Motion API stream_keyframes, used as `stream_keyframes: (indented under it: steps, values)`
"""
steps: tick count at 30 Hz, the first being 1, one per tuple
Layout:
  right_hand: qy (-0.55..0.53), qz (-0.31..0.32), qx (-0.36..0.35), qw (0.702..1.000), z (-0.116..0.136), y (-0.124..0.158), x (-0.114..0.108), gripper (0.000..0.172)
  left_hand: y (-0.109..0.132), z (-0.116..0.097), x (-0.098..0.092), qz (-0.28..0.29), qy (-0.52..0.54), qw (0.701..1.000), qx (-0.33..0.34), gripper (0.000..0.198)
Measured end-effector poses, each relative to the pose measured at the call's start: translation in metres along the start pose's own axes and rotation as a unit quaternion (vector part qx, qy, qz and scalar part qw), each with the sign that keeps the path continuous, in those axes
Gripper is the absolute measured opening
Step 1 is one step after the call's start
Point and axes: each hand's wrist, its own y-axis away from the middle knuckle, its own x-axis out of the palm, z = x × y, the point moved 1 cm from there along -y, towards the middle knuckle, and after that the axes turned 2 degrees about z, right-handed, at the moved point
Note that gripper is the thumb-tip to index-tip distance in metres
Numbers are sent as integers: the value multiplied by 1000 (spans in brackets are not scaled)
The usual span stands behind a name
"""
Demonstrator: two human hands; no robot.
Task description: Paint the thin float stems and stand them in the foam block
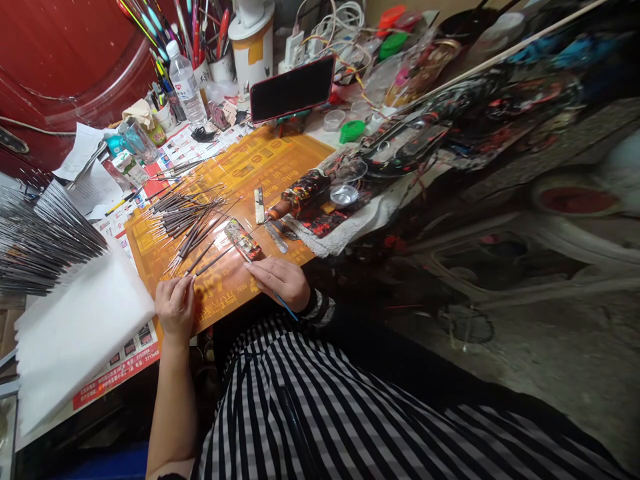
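At the near edge of the orange-covered table, my left hand [175, 307] pinches the end of a slender dark stick [214, 260]. My right hand [280, 283] is closed around a thin blue-handled brush [286, 307], whose tip is too small to make out. Just beyond my right fingers lies a paint-stained block [243, 240]. A loose pile of similar dark sticks [183, 217] with pale thin ends rests past my left hand. Many more stand upright in a white foam block [85, 333] at the left.
A tool with a wrapped dark handle [305, 193] lies on the table [225, 293], near a small clear cup [344, 195] and a white cloth [325, 247]. Farther back are a propped phone [293, 90], a plastic bottle [186, 87], pen holders and tangled cables [345, 20].
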Motion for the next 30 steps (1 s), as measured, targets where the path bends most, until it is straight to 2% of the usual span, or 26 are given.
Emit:
stream_keyframes:
  steps: [10, 24, 30]
  values:
    - [-18, -5, -9, 1000, 1, -2, -3, 53, -1, -1, -1, -16, 3, 1000, 24, 18]
    - [-15, -7, -14, 1000, 3, -6, -3, 55, -1, -2, 0, -16, 6, 1000, 25, 19]
    - [-24, 5, -2, 1000, -1, 1, -1, 50, -1, -2, 0, -15, 9, 1000, 16, 17]
